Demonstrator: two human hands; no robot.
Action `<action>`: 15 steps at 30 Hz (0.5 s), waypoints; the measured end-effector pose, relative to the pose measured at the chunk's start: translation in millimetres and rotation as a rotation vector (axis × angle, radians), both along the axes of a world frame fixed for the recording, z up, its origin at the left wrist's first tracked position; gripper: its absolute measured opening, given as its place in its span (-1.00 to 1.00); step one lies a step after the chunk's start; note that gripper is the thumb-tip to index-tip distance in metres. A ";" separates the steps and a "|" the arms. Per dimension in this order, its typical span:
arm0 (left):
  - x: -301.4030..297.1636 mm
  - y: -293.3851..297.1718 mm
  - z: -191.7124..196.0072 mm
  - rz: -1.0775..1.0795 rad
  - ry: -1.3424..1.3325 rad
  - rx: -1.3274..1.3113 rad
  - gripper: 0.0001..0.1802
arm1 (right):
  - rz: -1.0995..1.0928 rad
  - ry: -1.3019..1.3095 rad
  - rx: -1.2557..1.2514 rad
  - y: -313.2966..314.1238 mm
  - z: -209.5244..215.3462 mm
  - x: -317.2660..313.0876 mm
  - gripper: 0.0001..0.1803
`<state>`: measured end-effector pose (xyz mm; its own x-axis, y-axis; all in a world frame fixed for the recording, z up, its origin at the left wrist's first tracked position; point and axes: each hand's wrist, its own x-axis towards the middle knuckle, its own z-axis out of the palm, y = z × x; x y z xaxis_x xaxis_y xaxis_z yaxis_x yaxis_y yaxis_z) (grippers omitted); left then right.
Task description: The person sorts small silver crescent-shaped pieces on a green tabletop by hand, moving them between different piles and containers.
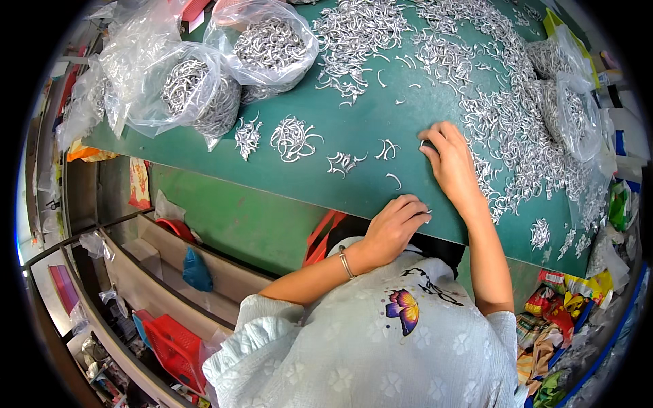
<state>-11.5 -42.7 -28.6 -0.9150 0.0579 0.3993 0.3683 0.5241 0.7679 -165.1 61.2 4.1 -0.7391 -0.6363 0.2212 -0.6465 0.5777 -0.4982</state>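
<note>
Small curved silver metal pieces (362, 41) lie in heaps across the green tabletop (272, 187). My right hand (445, 160) rests over the table beside the large right-hand spread, thumb and fingers pinched on what looks like one such curved piece. Close to the front edge, my left hand (394, 228) is curled with its fingertips together; whatever it pinches is too small to make out. A single curved piece (394, 181) lies just beyond my left hand. Left of my hands sit small piles: a few pieces (388, 149), a star-like cluster (345, 163) and a rounder pile (294, 139).
Clear plastic bags full of pieces (272, 44) stand at the back left, more bags (578, 115) at the right edge. Smaller piles (539, 233) lie near the right front corner. Below the left side are a wooden shelf frame (156, 279) and a red basket (173, 350).
</note>
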 end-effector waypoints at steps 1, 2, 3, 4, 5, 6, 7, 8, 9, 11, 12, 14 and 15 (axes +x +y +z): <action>0.2 -0.4 -0.2 -0.002 -0.002 0.002 -0.74 | 0.005 -0.023 -0.031 -0.3 -4.5 -0.7 -0.78; 0.2 -0.4 -0.4 -0.003 -0.004 0.005 -0.74 | 0.010 -0.045 -0.062 0.0 -6.9 -1.5 -0.79; 0.4 -0.1 -0.5 -0.002 -0.005 0.007 -0.74 | -0.013 -0.102 -0.065 2.4 -7.1 -1.9 -0.81; 0.4 -0.3 0.0 0.001 -0.002 0.007 -0.73 | -0.033 -0.158 -0.072 4.0 -6.6 -2.1 -0.82; 0.7 0.3 0.7 0.006 0.001 0.006 -0.73 | -0.051 -0.215 -0.078 3.9 -5.7 -1.4 -0.84; 0.9 0.2 1.3 0.012 0.004 0.006 -0.73 | -0.040 -0.218 -0.097 2.5 -4.2 0.0 -0.86; 0.4 0.1 0.3 0.010 0.005 0.007 -0.73 | 0.023 -0.276 -0.154 -3.3 2.1 1.5 -0.86; 1.0 -0.1 -0.6 0.008 0.004 0.009 -0.72 | 0.084 -0.335 -0.209 -14.3 11.6 6.0 -0.86; 1.7 -0.5 -1.3 0.006 0.002 0.012 -0.72 | 0.146 -0.395 -0.264 -25.7 17.0 11.0 -0.86; 1.7 -0.8 -2.1 0.005 0.022 -0.006 -0.68 | 0.272 -0.209 -0.207 -46.8 13.9 16.1 -0.86; 1.7 -1.0 -1.8 0.005 0.032 -0.014 -0.66 | 0.306 -0.176 -0.174 -57.3 12.7 19.5 -0.86; 2.6 -0.3 -3.7 0.006 0.019 -0.010 -0.64 | 0.374 -0.125 -0.104 -68.4 8.1 21.6 -0.87; 2.5 0.0 -4.2 0.004 0.012 -0.009 -0.64 | 0.404 -0.109 -0.069 -71.3 5.0 21.6 -0.89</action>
